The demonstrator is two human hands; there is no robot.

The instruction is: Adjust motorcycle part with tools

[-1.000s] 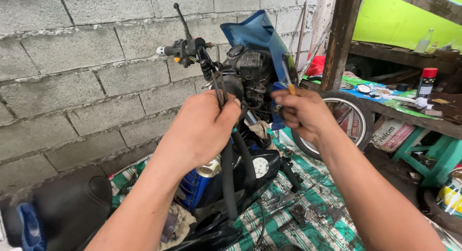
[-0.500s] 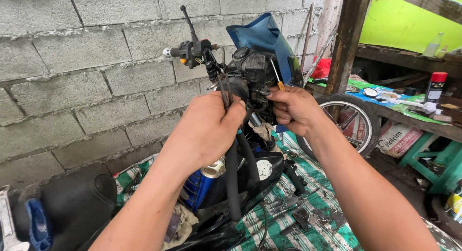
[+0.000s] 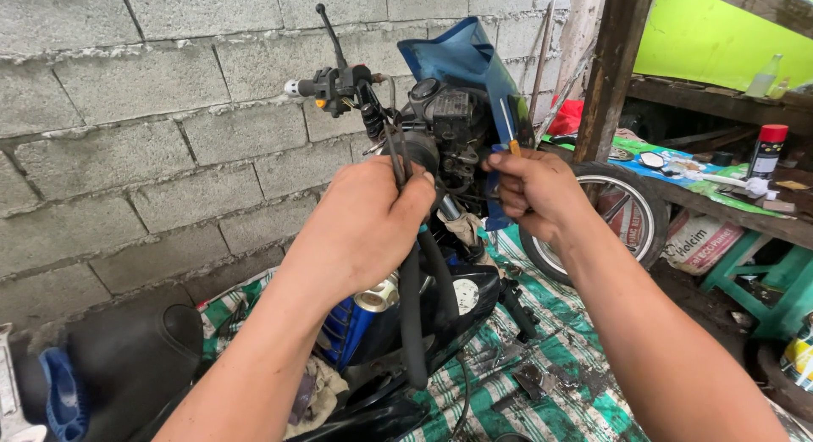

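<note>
The left hand [image 3: 364, 230] is closed in a firm grip around the thin cables [image 3: 398, 158] and the black hose [image 3: 412, 315] that run down from the handlebar [image 3: 334, 86], pulling them aside, it seems, so the crowded front of the stripped motorcycle [image 3: 440, 129] stays reachable. The right hand [image 3: 529, 192] is curled shut on a small screwdriver with a yellow handle [image 3: 511, 144], its shaft pointing up beside the blue front cowl [image 3: 457, 61], held close to the parts behind the headlight mount. The bike stands against the grey block wall [image 3: 127, 129] on a green striped tarp [image 3: 542, 357], probably laid to catch loose bits. A spray can [image 3: 766, 150] stands on the worktop [image 3: 720, 201] to the right, well apart from both hands, and a spoked wheel [image 3: 618, 213] leans beneath it
</note>
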